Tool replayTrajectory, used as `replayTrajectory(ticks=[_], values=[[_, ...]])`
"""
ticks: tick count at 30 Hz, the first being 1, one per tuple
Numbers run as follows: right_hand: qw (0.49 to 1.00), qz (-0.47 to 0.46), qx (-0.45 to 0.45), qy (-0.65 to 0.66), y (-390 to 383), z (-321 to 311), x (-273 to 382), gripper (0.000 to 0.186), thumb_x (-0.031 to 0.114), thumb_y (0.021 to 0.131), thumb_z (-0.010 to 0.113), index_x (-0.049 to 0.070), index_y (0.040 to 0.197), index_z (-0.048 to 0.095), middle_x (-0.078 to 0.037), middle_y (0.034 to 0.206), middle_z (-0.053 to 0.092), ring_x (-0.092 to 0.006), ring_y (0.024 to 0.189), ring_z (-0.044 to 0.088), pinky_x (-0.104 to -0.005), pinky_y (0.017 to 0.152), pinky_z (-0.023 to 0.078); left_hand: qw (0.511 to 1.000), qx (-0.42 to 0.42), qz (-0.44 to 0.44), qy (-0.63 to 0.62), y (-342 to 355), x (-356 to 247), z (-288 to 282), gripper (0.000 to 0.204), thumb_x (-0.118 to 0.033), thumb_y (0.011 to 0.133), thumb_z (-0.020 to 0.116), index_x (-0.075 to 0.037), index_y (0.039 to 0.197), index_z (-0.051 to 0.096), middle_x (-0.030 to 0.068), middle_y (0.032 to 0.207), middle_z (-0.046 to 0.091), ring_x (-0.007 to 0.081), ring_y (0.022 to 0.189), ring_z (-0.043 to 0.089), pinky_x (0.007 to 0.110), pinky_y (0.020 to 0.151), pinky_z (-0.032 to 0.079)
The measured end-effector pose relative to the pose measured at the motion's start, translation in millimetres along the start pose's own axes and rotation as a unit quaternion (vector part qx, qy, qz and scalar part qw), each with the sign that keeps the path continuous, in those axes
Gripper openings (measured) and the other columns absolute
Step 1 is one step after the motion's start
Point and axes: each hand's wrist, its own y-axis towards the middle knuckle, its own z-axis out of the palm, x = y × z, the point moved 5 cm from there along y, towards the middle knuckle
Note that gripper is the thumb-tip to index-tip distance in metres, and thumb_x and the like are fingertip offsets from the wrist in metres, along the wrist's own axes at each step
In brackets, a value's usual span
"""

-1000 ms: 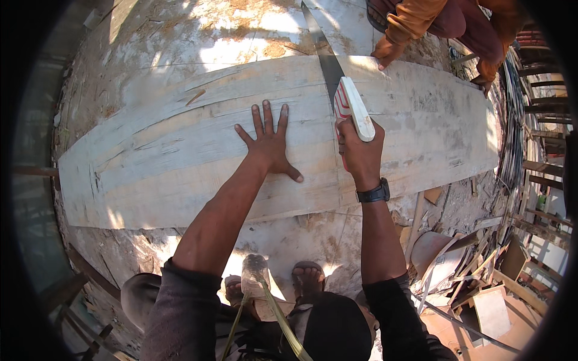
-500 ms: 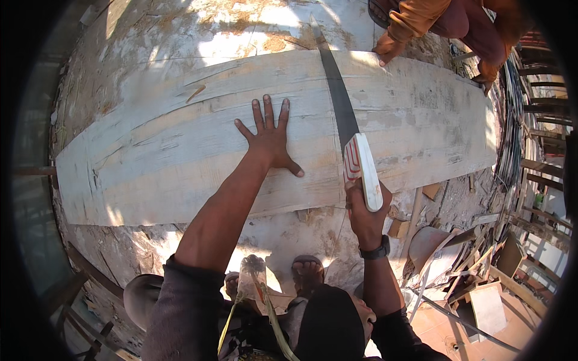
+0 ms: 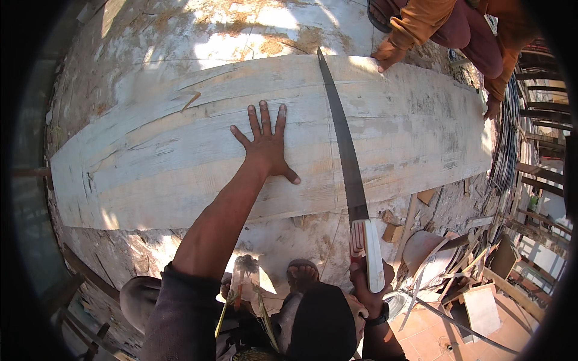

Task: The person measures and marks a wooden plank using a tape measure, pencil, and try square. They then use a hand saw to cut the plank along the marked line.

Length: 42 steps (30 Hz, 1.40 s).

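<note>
My left hand (image 3: 265, 149) lies flat on a long, weathered wooden board (image 3: 150, 156), fingers spread wide. To the right of it, my right hand (image 3: 367, 283) is wrapped round the white and red handle of a handsaw (image 3: 346, 144). The dark blade runs away from me across the board's width, its tip by the far edge. The handle sits past the near edge, close to my body. A faint line (image 3: 335, 162) crosses the board beside the blade. Part of my right hand is hidden behind the handle.
At the far right a co-worker in an orange sleeve (image 3: 415, 21) rests a hand (image 3: 389, 55) on the board's far edge and another (image 3: 492, 107) by its right end. Wood scraps (image 3: 393, 233) and a white bucket-like container (image 3: 421, 249) lie at the near right. Cables (image 3: 509, 132) run along the right.
My right hand has drawn the saw back toward my body, so the handle has left the board and the tip has come nearer. My left hand stays flat on the board.
</note>
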Motion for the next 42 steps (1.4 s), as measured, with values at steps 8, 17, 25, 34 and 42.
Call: replayTrajectory(ticks=[8, 17, 25, 34, 42], values=[[0.993, -0.045, -0.032, 0.105, 153.9, 60.7, 15.5, 0.013, 0.007, 0.088, 0.070, -0.004, 0.084, 0.064, 0.001, 0.066, 0.059, -0.0060, 0.063, 0.050, -0.0270, 0.058, 0.043, 1.000, -0.008, 0.030, -0.004, -1.1, -16.2, 4.0, 0.176, -0.063, 0.039, 0.097, -0.019, 0.162, -0.020, 0.0261, 0.166, -0.025, 0.0472, 0.151, -0.028, 0.087, 0.104, -0.003], [0.991, -0.059, -0.044, 0.112, 165.6, 51.8, 11.7, 0.012, 0.008, 0.089, 0.069, -0.003, 0.090, 0.064, -0.001, 0.069, 0.063, -0.0071, 0.064, 0.053, -0.0272, 0.060, 0.044, 0.999, -0.015, 0.034, -0.012, 1.9, -24.8, 1.8, 0.176, -0.062, 0.038, 0.098, -0.020, 0.163, -0.019, 0.0261, 0.167, -0.024, 0.0476, 0.151, -0.028, 0.087, 0.104, -0.003], [1.000, 0.004, 0.004, -0.005, -10.9, -5.6, -3.5, 0.015, 0.008, 0.089, 0.070, -0.001, 0.081, 0.061, 0.003, 0.066, 0.057, -0.0059, 0.061, 0.048, -0.0272, 0.057, 0.041, 1.000, -0.009, 0.013, -0.012, -0.4, -5.1, -0.1, 0.179, -0.063, 0.036, 0.098, -0.017, 0.163, -0.019, 0.0296, 0.165, -0.026, 0.0507, 0.149, -0.029, 0.087, 0.104, -0.002], [0.995, -0.012, -0.015, 0.097, 84.8, 41.2, -1.5, 0.012, 0.006, 0.087, 0.070, -0.003, 0.092, 0.064, 0.000, 0.071, 0.060, -0.0064, 0.065, 0.051, -0.0275, 0.061, 0.044, 1.000, 0.004, 0.014, -0.007, -4.1, -2.9, 9.6, 0.178, -0.063, 0.037, 0.098, -0.018, 0.163, -0.020, 0.0294, 0.165, -0.026, 0.0504, 0.150, -0.029, 0.086, 0.105, -0.002], [0.986, -0.061, -0.057, 0.142, 174.4, 57.3, 2.3, 0.019, 0.008, 0.090, 0.069, -0.001, 0.076, 0.060, 0.002, 0.064, 0.057, -0.0062, 0.059, 0.047, -0.0281, 0.055, 0.040, 0.999, -0.019, 0.044, -0.012, 4.0, -28.1, -2.9, 0.178, -0.062, 0.037, 0.098, -0.019, 0.163, -0.019, 0.0282, 0.165, -0.025, 0.0491, 0.150, -0.029, 0.086, 0.105, -0.003]])
